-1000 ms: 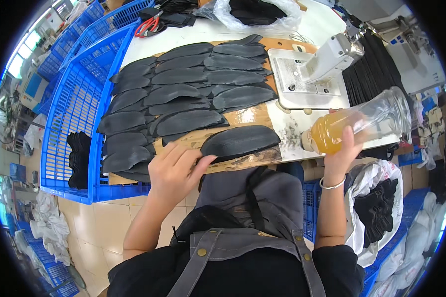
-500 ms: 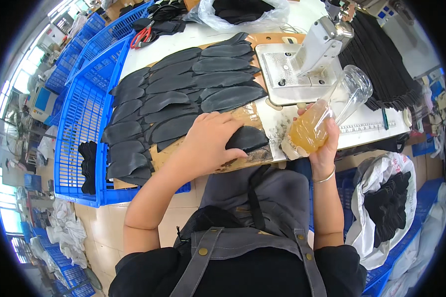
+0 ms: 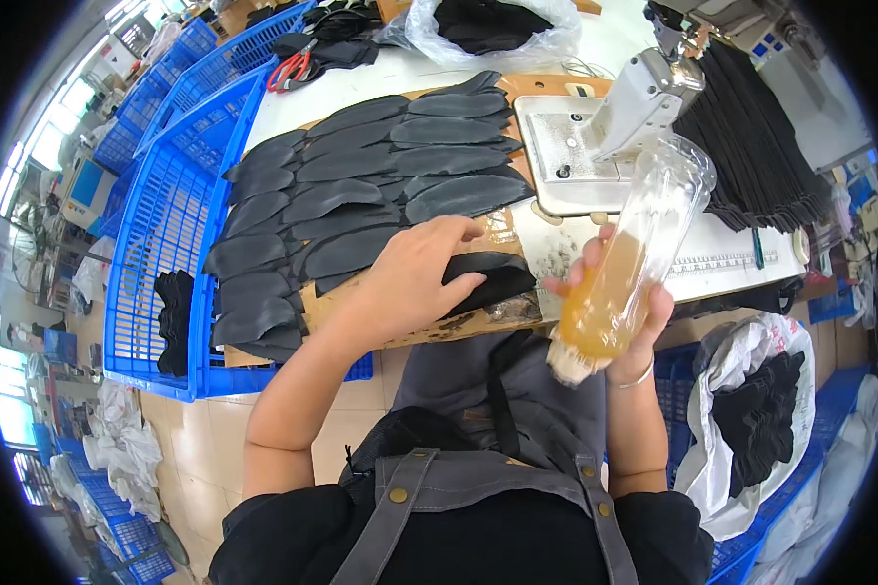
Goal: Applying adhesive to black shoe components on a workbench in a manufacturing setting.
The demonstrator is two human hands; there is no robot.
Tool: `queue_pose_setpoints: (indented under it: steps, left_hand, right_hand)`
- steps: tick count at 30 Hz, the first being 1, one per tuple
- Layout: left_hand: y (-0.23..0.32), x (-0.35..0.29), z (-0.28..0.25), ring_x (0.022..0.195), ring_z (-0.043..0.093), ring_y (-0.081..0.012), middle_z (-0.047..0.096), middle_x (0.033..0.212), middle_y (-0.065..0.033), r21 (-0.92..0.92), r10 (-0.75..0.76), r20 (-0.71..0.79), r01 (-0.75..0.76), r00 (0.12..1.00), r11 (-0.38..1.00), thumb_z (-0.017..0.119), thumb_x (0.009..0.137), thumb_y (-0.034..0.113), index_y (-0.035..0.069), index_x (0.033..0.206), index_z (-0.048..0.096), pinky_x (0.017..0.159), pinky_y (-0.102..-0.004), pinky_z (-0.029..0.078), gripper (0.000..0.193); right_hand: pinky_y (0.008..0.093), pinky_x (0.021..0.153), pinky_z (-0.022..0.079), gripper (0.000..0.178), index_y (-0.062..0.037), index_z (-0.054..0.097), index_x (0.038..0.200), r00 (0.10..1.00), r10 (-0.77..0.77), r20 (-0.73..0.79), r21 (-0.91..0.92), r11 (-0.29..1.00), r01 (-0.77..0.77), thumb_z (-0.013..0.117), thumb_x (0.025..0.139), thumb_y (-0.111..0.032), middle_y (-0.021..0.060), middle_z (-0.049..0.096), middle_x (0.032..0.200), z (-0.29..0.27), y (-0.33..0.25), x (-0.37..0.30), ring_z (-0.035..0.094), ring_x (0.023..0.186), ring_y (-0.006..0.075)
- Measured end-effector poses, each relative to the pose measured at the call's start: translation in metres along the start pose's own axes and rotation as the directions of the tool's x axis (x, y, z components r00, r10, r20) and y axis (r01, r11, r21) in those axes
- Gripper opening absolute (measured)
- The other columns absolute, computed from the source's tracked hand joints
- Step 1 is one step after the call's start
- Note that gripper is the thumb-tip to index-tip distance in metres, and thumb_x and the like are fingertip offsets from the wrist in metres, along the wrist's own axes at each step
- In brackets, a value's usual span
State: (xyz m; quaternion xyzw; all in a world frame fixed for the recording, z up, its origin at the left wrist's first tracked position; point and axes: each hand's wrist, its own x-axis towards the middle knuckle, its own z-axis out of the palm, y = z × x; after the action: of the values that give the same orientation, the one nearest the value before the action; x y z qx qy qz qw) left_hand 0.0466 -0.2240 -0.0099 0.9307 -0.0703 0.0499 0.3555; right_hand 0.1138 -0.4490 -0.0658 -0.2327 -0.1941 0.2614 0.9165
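Black piece (image 3: 493, 278) half under left hand (image 3: 410, 278)

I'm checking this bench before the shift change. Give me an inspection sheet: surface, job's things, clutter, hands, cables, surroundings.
Surface: white worktable with a brown board at its near edge.
Job's things: black curved pieces in overlapping rows on the board; one black piece under the left hand; clear bottle of amber liquid, tilted.
Clutter: red-handled scissors; plastic bag of black parts.
Hands: left hand flat on the piece; right hand gripping the bottle.
Cables: nothing seen.
Surroundings: grey bench machine; blue crates to the left; white bag of black pieces to the right.
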Motion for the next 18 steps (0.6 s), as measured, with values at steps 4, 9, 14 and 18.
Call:
queue_pose_setpoints:
  steps: [4, 9, 14, 18]
  left_hand:
    - [-0.003, -0.004, 0.0, 0.1, 0.054, -0.0299, 0.058, 0.105, -0.0125, 0.047, 0.025, -0.085, -0.021, 0.996, 0.999, 0.068, 0.074, 0.013, 0.004, 0.082, 0.056, 0.087, -0.0368, 0.041, 0.017]
    - [-0.012, -0.008, 0.004, 0.098, 0.054, -0.0307, 0.059, 0.103, -0.0121, 0.043, 0.117, -0.198, -0.11, 0.973, 0.993, 0.069, 0.072, 0.011, 0.005, 0.076, 0.055, 0.085, -0.0359, 0.042, 0.015]
    - [-0.032, -0.04, -0.03, 0.093, 0.058, -0.0144, 0.06, 0.109, -0.0118, -0.353, -0.232, -0.472, 0.059, 0.85, 0.934, 0.07, 0.077, 0.015, 0.001, 0.083, 0.061, 0.081, -0.0285, 0.046, 0.017]
    - [-0.038, -0.095, -0.089, 0.083, 0.055, -0.0098, 0.058, 0.104, -0.0093, -0.425, -0.361, -0.827, -0.058, 0.431, 0.903, 0.07, 0.08, 0.014, 0.003, 0.083, 0.062, 0.077, -0.0228, 0.044, 0.014]
  right_hand:
    - [0.0514, 0.099, 0.037, 0.075, -0.0028, 0.035, 0.127, 0.99, 0.094, 0.11, -0.095, 0.992, -0.083, 0.061, 0.071, -0.044, 0.015, 0.052, 0.101, 0.025, 0.013, 0.003, 0.059, 0.092, 0.0305]
    - [0.057, 0.1, 0.033, 0.076, -0.0072, 0.029, 0.135, 0.997, 0.07, -0.037, -0.211, 0.975, -0.076, 0.052, 0.079, -0.053, 0.0064, 0.05, 0.107, 0.032, 0.019, -0.006, 0.055, 0.097, 0.0212]
    - [0.0541, 0.1, 0.035, 0.072, -0.006, 0.033, 0.129, 0.997, 0.068, -0.039, -0.067, 0.995, -0.07, 0.058, 0.076, -0.048, 0.0092, 0.049, 0.105, 0.03, 0.02, -0.006, 0.056, 0.097, 0.0246]
    - [0.0551, 0.1, 0.034, 0.071, -0.0056, 0.032, 0.129, 0.998, 0.056, -0.022, -0.095, 0.994, -0.058, 0.057, 0.078, -0.048, 0.0091, 0.048, 0.106, 0.031, 0.021, -0.005, 0.055, 0.097, 0.0239]
